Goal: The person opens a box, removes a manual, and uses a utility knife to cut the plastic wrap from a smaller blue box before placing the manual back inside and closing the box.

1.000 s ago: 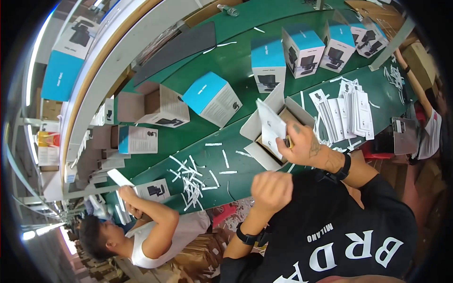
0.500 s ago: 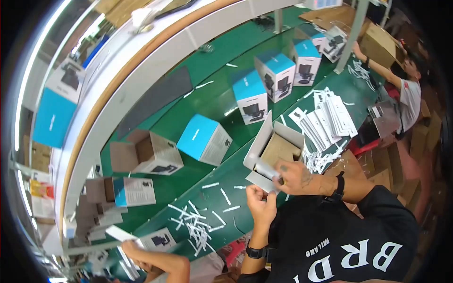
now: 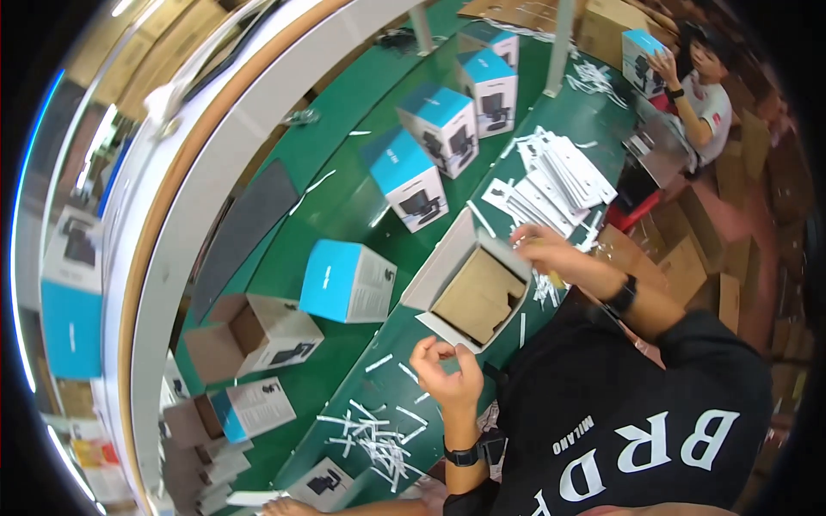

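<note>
An open white carton [image 3: 443,271] stands on the table before me, its flaps raised, with a brown cardboard insert [image 3: 478,297] filling it. My left hand [image 3: 449,377] is at the carton's near-left corner, fingers loosely curled and thumb apart, nothing visible in it. Over the carton's right side is my right hand [image 3: 546,251], slightly blurred, fingers bent together. A small yellowish bit shows below its palm; what it is stays hidden. Just beyond that hand lies a pile of flat white printed pieces [image 3: 559,176].
Several blue-and-white cartons [image 3: 439,129] stand along the table's far side. Open cartons [image 3: 254,335] are at the left. White paper strips [image 3: 379,443] litter the near table. A co-worker [image 3: 710,107] holds a blue-and-white carton at the right; another person's arm shows at the lower left.
My right hand has moved up and away from the carton's near flap; the white blurred piece beside it is gone. My left hand has come off the flap. The co-worker has lifted a carton.
</note>
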`<action>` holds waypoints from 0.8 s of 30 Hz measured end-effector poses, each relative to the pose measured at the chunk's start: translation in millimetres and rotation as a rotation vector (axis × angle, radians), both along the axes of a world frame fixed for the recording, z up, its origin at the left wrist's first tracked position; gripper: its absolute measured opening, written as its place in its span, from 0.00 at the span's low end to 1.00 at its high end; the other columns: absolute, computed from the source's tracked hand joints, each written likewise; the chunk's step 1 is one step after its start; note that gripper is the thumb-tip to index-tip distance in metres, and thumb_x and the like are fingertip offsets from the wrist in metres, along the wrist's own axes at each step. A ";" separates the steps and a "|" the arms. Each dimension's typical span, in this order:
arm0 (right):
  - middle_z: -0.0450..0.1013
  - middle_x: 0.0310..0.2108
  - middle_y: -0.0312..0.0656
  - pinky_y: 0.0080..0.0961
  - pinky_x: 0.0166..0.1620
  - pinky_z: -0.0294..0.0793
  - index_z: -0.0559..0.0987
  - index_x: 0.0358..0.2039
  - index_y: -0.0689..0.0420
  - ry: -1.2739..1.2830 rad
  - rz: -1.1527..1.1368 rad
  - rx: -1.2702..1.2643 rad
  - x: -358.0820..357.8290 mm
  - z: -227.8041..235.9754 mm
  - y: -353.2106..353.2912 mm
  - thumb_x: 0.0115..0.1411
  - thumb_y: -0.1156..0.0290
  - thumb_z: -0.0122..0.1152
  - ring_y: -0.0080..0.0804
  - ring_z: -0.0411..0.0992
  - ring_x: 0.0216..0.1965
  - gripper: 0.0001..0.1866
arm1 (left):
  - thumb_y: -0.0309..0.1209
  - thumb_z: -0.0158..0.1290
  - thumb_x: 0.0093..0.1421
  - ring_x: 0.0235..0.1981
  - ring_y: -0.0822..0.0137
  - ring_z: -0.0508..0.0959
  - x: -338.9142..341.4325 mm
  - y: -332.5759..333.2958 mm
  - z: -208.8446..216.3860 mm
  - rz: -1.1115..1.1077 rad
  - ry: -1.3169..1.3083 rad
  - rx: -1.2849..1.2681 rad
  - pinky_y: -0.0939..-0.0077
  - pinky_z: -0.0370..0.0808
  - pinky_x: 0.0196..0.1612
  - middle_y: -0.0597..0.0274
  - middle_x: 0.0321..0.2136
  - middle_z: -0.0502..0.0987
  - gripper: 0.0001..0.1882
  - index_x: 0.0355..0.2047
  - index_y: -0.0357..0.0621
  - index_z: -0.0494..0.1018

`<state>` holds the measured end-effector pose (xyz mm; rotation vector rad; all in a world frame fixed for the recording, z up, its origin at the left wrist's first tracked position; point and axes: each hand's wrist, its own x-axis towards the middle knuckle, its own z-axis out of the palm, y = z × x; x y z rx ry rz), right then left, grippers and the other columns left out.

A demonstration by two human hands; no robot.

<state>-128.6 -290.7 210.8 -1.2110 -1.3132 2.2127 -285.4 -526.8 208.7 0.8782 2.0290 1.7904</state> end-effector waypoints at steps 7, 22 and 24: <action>0.73 0.33 0.39 0.23 0.36 0.72 0.72 0.50 0.60 -0.184 0.421 0.627 -9.7 -21.2 -6.7 0.55 0.71 0.71 0.26 0.71 0.34 0.24 | 0.36 0.66 0.55 0.61 0.45 0.69 29.8 74.6 18.1 -0.319 0.680 -0.287 0.54 0.65 0.62 0.38 0.59 0.68 0.39 0.63 0.33 0.62; 0.78 0.34 0.55 0.44 0.37 0.75 0.73 0.51 0.64 -0.261 0.815 0.975 -10.2 40.3 32.7 0.68 0.69 0.52 0.58 0.77 0.34 0.15 | 0.42 0.69 0.50 0.72 0.41 0.56 16.9 79.6 -3.7 -0.465 0.666 -0.440 0.48 0.53 0.72 0.35 0.70 0.56 0.51 0.67 0.26 0.58; 0.76 0.29 0.55 0.47 0.35 0.72 0.74 0.43 0.63 -0.331 0.915 1.014 -18.0 40.0 39.5 0.70 0.66 0.51 0.59 0.75 0.31 0.13 | 0.42 0.69 0.50 0.72 0.41 0.56 15.3 78.7 -3.9 -0.467 0.653 -0.448 0.48 0.54 0.72 0.36 0.70 0.57 0.51 0.67 0.26 0.58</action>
